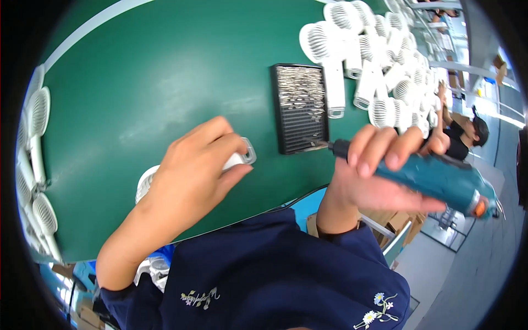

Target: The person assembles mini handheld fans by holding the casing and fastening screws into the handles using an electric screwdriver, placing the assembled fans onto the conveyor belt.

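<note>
My left hand [192,162] is closed around the handle of a white handheld fan [235,160] lying over the green table. The handle's looped end sticks out past my thumb and fingertips, and part of the round grille shows beside my wrist; the middle is hidden under the hand. In my right hand [379,165] is a teal electric screwdriver [443,179], held nearly level with its tip pointing left. That tip is at the near right corner of a black screw tray [279,118]. Small silver screws fill the tray's far part, and its near part shows bare ridges.
A heap of white handheld fans [379,71] covers the table's far right, one touching the tray's side. More fans [39,118] line the left edge. The green table [176,71] curves around me. Beyond its right side are a person in black [459,135] and cardboard boxes [399,223].
</note>
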The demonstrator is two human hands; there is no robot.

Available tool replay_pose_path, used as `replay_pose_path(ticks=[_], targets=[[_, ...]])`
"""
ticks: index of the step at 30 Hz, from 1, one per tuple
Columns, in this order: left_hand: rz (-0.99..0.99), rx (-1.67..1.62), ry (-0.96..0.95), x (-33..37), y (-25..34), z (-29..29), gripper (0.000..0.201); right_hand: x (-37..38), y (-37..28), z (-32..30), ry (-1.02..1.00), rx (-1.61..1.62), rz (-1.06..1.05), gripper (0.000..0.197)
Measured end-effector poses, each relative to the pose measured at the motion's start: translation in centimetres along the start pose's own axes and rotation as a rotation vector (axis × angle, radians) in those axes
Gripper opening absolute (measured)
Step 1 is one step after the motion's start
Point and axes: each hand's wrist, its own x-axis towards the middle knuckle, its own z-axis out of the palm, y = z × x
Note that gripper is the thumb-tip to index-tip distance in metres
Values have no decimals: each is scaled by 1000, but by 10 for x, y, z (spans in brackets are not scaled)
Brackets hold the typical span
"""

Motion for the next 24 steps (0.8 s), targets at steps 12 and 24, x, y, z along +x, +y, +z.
replay_pose_path(ticks=[12,24], targets=[[31,-9,25,12,8,14,18,-15,0,-56,35,49,98,94],[174,-141,7,13,19,10,40,-3,-16,12,29,143,146,59]])
